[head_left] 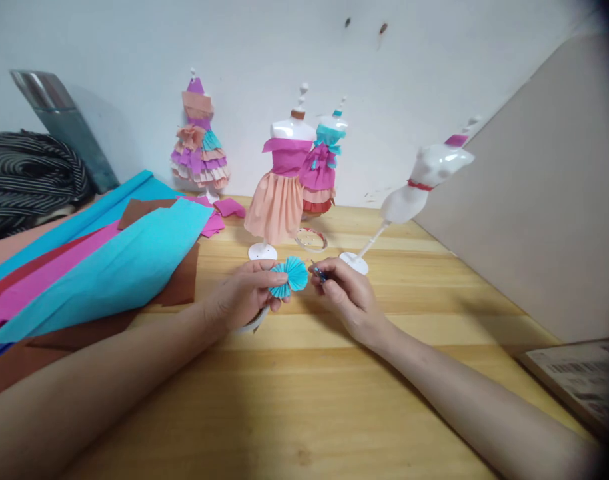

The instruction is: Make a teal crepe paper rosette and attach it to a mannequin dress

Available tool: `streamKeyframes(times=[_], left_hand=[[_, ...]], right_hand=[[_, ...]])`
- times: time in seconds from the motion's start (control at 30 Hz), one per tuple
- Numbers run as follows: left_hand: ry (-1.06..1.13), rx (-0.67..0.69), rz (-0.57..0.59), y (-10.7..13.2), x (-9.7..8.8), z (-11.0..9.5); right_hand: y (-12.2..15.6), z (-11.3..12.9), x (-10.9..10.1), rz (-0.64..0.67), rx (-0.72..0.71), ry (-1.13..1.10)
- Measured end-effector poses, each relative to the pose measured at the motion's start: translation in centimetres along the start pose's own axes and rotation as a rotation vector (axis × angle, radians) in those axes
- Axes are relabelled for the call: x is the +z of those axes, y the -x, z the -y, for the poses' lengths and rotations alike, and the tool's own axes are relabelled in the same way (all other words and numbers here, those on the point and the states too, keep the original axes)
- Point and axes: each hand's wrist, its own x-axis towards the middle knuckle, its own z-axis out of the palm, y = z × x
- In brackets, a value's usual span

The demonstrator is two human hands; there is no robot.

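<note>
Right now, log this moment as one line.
left hand: holds fan | right hand: pinches blue bit beside fan | table: paper sheets, bare mannequin

Pinches a pleated turquoise paper fan (289, 277) between thumb and fingers of the left hand (244, 293), low over the wooden table (309, 400). Grips a small blue piece (320, 273) in the fingertips of the right hand (347, 293), just beside the fan's right edge. Behind, near the wall: three dressed mannequins (279, 193), plus a bare white mannequin (419, 183) tilted rightward. At left, spread flat: tissue paper sheets (109, 267), turquoise, pink and brown.
</note>
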Motion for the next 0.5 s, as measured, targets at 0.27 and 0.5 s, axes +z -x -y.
streamKeyframes(times=[0.27,0.5], left_hand=[[-0.016,-0.004,0.044,-0.05,0.02,0.05],[-0.013,0.004,0.059,-0.06,-0.02,0.15]], right_hand=[[-0.36,0.8,-0.27,0.048,-0.227,0.268],[-0.4,0.5,-0.35,0.059,-0.241,0.301]])
